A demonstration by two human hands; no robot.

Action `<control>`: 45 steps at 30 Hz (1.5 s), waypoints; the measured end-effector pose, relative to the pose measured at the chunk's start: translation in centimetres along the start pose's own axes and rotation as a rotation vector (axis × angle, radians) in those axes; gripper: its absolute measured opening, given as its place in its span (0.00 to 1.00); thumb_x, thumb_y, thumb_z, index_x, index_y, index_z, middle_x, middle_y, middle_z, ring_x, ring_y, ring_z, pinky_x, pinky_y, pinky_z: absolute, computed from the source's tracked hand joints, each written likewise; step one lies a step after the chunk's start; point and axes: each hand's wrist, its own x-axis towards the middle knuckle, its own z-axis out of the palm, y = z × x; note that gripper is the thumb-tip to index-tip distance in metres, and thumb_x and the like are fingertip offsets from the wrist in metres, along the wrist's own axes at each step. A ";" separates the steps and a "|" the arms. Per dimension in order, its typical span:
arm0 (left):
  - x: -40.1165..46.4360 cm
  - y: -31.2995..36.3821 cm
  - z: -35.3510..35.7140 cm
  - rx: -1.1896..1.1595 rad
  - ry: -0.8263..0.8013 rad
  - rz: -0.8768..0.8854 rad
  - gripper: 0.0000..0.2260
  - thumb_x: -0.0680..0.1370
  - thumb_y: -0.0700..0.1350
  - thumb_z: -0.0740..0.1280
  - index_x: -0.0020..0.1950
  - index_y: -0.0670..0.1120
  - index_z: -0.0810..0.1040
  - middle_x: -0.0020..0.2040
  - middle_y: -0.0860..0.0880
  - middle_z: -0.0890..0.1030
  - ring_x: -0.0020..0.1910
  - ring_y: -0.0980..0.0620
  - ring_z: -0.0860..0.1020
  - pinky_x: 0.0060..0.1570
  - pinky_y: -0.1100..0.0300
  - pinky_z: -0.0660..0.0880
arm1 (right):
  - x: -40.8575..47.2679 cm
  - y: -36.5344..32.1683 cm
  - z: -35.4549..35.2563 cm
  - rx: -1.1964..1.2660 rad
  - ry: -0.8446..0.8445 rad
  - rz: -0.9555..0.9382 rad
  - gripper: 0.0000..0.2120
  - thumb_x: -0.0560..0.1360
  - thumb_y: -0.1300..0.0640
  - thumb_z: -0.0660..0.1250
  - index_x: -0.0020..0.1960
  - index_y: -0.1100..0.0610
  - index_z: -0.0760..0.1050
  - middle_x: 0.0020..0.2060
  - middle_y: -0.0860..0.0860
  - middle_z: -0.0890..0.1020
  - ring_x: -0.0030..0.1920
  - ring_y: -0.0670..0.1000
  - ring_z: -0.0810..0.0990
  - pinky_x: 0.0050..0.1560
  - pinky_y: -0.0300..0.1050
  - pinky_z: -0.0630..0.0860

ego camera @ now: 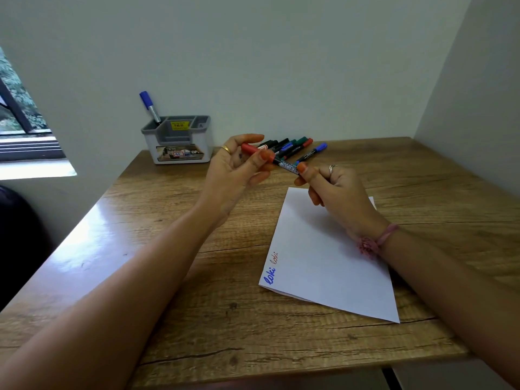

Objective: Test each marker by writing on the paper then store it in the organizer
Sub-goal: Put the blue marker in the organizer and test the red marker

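Both hands hold one red marker (284, 164) level above the table. My left hand (239, 170) pinches its red cap end, and my right hand (337, 192) grips the black barrel. Below my right hand lies the white paper (323, 266), with "loki" written in blue and again in red near its left edge. Behind my hands, several more markers (292, 146) lie in a loose row on the wood. The grey and white organizer (180, 142) stands at the back left, with one blue marker (150, 106) upright in its left compartment.
The wooden table (225, 319) sits in a corner, with walls behind it and to the right. A window (19, 114) is at the far left. A dark shape (17, 243) sits beside the table's left edge.
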 end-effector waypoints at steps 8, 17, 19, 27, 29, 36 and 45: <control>-0.2 -1.3 0.7 -0.057 0.044 0.028 0.29 0.77 0.33 0.63 0.73 0.53 0.60 0.46 0.50 0.83 0.55 0.49 0.80 0.55 0.54 0.77 | 0.1 -0.1 0.6 -0.116 -0.049 -0.035 0.18 0.75 0.40 0.58 0.41 0.52 0.79 0.28 0.49 0.80 0.29 0.51 0.72 0.34 0.48 0.71; 1.4 0.3 -3.0 -0.018 0.382 0.157 0.24 0.76 0.36 0.65 0.68 0.48 0.60 0.45 0.44 0.80 0.48 0.50 0.81 0.47 0.59 0.79 | -0.3 0.8 0.6 -0.599 -0.363 -0.092 0.32 0.75 0.39 0.59 0.74 0.52 0.58 0.69 0.49 0.69 0.68 0.48 0.68 0.63 0.41 0.63; 1.5 0.3 -3.6 0.063 0.423 0.190 0.22 0.76 0.37 0.66 0.66 0.49 0.62 0.43 0.45 0.80 0.48 0.49 0.81 0.49 0.57 0.79 | -0.4 0.8 0.8 -0.737 -0.447 -0.095 0.34 0.76 0.38 0.57 0.76 0.53 0.53 0.74 0.50 0.61 0.72 0.49 0.61 0.68 0.43 0.58; 2.9 2.2 -6.7 0.344 0.593 0.405 0.24 0.76 0.38 0.66 0.69 0.50 0.63 0.52 0.46 0.79 0.45 0.52 0.82 0.48 0.52 0.80 | -0.3 2.0 1.4 -0.923 -0.613 -0.084 0.33 0.79 0.38 0.47 0.77 0.55 0.46 0.77 0.50 0.47 0.76 0.45 0.44 0.74 0.46 0.42; 3.9 3.4 -7.9 0.408 0.650 0.483 0.24 0.77 0.38 0.66 0.70 0.50 0.63 0.49 0.50 0.79 0.45 0.53 0.82 0.49 0.52 0.80 | -0.3 2.1 1.4 -0.921 -0.609 -0.090 0.33 0.79 0.38 0.46 0.77 0.55 0.45 0.77 0.50 0.47 0.76 0.45 0.44 0.74 0.46 0.42; 9.4 6.2 -12.7 0.624 0.804 0.502 0.23 0.77 0.37 0.65 0.70 0.49 0.65 0.52 0.47 0.78 0.44 0.59 0.80 0.47 0.65 0.78 | -0.4 2.1 1.4 -0.913 -0.626 -0.088 0.41 0.72 0.31 0.39 0.77 0.54 0.43 0.77 0.48 0.45 0.75 0.44 0.41 0.73 0.44 0.39; 13.3 5.3 -16.8 0.882 0.859 0.424 0.21 0.77 0.35 0.63 0.69 0.48 0.66 0.58 0.41 0.77 0.55 0.49 0.77 0.51 0.65 0.73 | -0.2 1.9 1.3 -0.866 -0.623 -0.083 0.48 0.61 0.29 0.31 0.77 0.51 0.42 0.76 0.44 0.43 0.74 0.40 0.39 0.73 0.41 0.36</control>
